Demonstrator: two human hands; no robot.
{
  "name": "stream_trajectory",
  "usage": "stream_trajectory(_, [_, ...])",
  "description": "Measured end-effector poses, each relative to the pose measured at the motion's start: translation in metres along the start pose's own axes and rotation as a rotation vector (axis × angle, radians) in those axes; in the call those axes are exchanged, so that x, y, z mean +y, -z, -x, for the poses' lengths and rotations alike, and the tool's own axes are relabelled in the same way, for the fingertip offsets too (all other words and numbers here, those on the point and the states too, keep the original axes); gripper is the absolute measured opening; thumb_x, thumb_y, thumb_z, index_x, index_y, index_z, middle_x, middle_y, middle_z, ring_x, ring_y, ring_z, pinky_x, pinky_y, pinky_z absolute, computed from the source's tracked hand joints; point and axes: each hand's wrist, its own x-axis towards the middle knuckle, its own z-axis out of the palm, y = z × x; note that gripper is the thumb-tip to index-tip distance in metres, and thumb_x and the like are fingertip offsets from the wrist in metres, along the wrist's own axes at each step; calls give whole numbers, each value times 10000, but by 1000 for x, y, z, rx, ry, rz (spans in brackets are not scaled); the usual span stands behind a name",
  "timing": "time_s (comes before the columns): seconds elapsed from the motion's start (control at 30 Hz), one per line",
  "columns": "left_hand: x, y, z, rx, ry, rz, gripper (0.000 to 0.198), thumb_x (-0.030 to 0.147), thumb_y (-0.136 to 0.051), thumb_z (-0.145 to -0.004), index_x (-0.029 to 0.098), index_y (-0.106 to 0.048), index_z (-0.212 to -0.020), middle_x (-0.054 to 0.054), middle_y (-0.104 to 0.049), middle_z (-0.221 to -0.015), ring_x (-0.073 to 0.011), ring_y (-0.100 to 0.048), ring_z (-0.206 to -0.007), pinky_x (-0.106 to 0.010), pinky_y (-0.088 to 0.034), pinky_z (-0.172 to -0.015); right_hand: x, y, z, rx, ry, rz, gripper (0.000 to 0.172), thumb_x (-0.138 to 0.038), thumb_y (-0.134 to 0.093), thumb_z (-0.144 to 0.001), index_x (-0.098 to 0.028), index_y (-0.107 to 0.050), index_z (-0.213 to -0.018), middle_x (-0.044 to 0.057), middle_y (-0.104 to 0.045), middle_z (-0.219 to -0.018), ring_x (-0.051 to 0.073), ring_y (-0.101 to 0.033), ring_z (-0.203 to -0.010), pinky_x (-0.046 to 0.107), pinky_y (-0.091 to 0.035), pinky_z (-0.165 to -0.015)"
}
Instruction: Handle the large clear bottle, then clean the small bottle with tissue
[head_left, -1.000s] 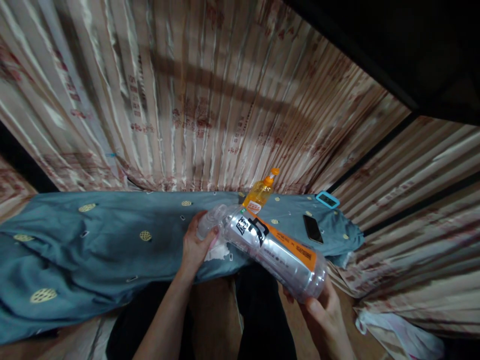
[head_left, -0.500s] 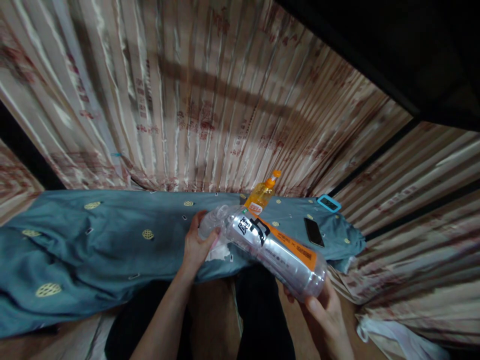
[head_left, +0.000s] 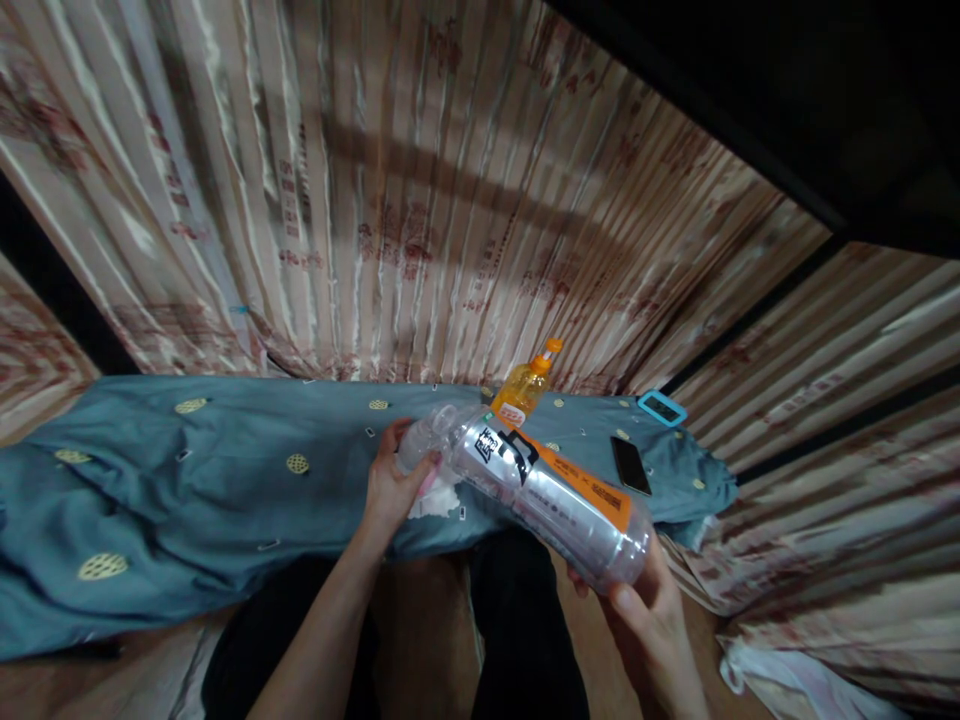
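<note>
A large clear plastic bottle [head_left: 547,490] with a silver, black and orange label lies tilted between my hands, neck to the upper left. My left hand [head_left: 394,485] is closed round its neck and cap end. My right hand [head_left: 645,610] cups the base from below, fingers curled on it. A crumpled white tissue [head_left: 439,498] shows under the bottle's neck, beside my left hand. Behind the bottle an orange drink bottle [head_left: 525,385] with an orange cap stands on the blue cloth [head_left: 225,470].
The blue patterned cloth covers a low surface in front of me. A dark phone [head_left: 630,465] and a cyan-framed device [head_left: 660,408] lie on its right end. Striped beige curtains [head_left: 420,200] hang behind. White plastic [head_left: 780,680] lies at lower right. My dark-trousered legs are below.
The view has shifted slightly; both hands keep their hold and the bottle stays in nearly the same tilted pose.
</note>
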Motion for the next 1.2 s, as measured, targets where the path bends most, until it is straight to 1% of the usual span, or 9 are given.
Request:
stream_trajectory(0.1, [-1,0,0,-5,6,-3,664,533,-718,-688,187,-545,-1227,-115,-690,-1126,-315,-672,-1066,-473,-525,-942,1,1,-1,-3,2,2,869,-509,-887,-669,-279,-520,-1423,93,-746,-1137,211,-686,-648,341,-558,-583])
stream_trajectory(0.2, [-2,0,0,-8,10,-6,657,537,-715,-689,190,-548,-1222,-114,-687,-1131,-314,-669,-1068,-472,-522,-945,4,5,-3,-12,8,15,873,-498,-876,-688,-268,-503,-1443,96,-758,-1097,224,-693,-666,344,-563,-587])
stream_trajectory(0.37, [-1,0,-1,-14,-13,-24,590,518,-703,-702,202,-568,-1182,-102,-691,-1134,-312,-665,-1070,-468,-517,-947,10,12,-7,-25,24,46,884,-482,-857,-703,-280,-481,-1477,133,-713,-1267,263,-722,-748,366,-576,-595])
stream_trajectory(0.53, [2,0,-1,-12,-21,-41,532,518,-684,-712,212,-587,-1136,-95,-691,-1112,-303,-660,-1055,-451,-512,-937,10,15,-8,-34,14,44,854,-464,-855,-717,-280,-493,-1469,120,-731,-1228,256,-720,-745,365,-587,-605])
stream_trajectory(0.73, [2,1,-1,-37,-15,-33,526,518,-676,-710,210,-586,-1128,-91,-685,-1093,-298,-654,-1039,-445,-510,-922,8,14,-11,-8,26,23,840,-453,-866,-696,-267,-525,-1440,143,-672,-1339,330,-711,-982,387,-619,-660])
stream_trajectory(0.8, [1,1,-1,-33,-23,-31,517,509,-677,-710,210,-588,-1122,-91,-683,-1098,-298,-652,-1051,-445,-509,-930,6,13,-12,-10,20,30,856,-451,-872,-686,-263,-520,-1443,145,-678,-1323,324,-716,-959,384,-619,-656])
stream_trajectory(0.93, [0,1,-1,-19,-24,-25,511,494,-684,-711,215,-590,-1129,-86,-687,-1097,-294,-658,-1049,-447,-513,-935,2,13,-13,-16,5,27,893,-461,-892,-655,-266,-515,-1441,126,-704,-1265,279,-726,-822,370,-613,-631])
stream_trajectory(1.07, [1,1,-1,-31,-17,-27,521,496,-683,-713,211,-591,-1139,-89,-690,-1090,-298,-663,-1032,-451,-521,-921,-1,14,-12,-53,-17,34,838,-444,-865,-711,-286,-499,-1448,95,-726,-1224,232,-714,-722,349,-598,-613])
stream_trajectory(1.2, [2,2,-1,-25,-24,-34,528,509,-683,-714,209,-597,-1139,-89,-690,-1103,-299,-663,-1051,-447,-520,-935,-3,11,-10,-20,7,45,828,-456,-868,-707,-265,-523,-1434,105,-719,-1242,232,-706,-746,347,-587,-639])
